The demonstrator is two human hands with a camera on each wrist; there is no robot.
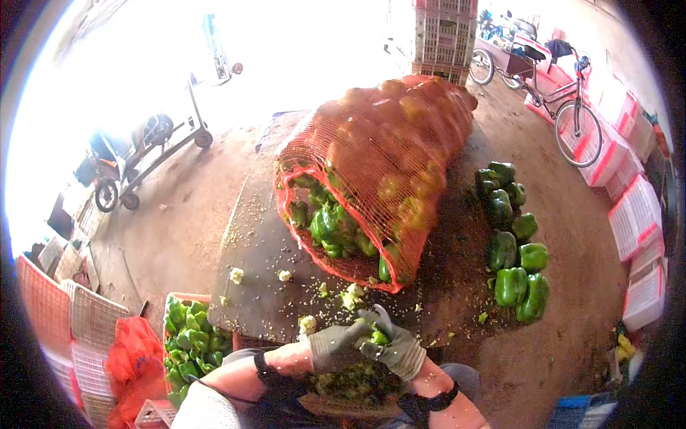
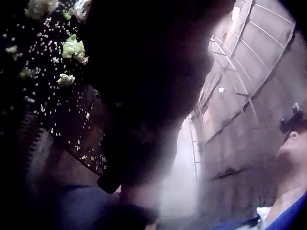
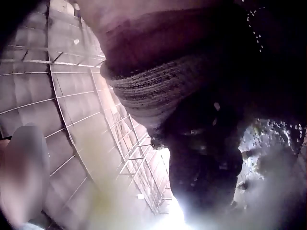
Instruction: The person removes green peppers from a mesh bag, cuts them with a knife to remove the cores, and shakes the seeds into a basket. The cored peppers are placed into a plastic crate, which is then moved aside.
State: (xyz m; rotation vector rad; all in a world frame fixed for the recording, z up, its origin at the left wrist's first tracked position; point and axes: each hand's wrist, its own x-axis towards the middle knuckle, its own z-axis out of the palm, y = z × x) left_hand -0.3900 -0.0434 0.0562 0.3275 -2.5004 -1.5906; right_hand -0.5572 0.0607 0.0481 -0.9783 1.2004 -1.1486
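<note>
Both hands wear grey-green work gloves and meet low in the middle of the head view. Between them is a green bell pepper [image 1: 379,337], mostly covered by the gloves. My left hand [image 1: 337,348] grips it from the left, and my right hand [image 1: 401,352] curls round it from the right. Just beyond lies a big orange mesh sack [image 1: 386,136] on its side, its mouth facing me and green peppers [image 1: 332,227] showing inside. Both wrist views are dark, with the gloved right hand [image 3: 206,143] only a silhouette and the pepper hidden.
Several green peppers [image 1: 511,287] stand in rows at the right of the dark work surface [image 1: 257,261]. Pale pepper cores [image 1: 351,296] and seeds litter it. A crate of peppers [image 1: 187,342] is at lower left; crates [image 1: 636,218] and a tricycle [image 1: 572,107] line the right.
</note>
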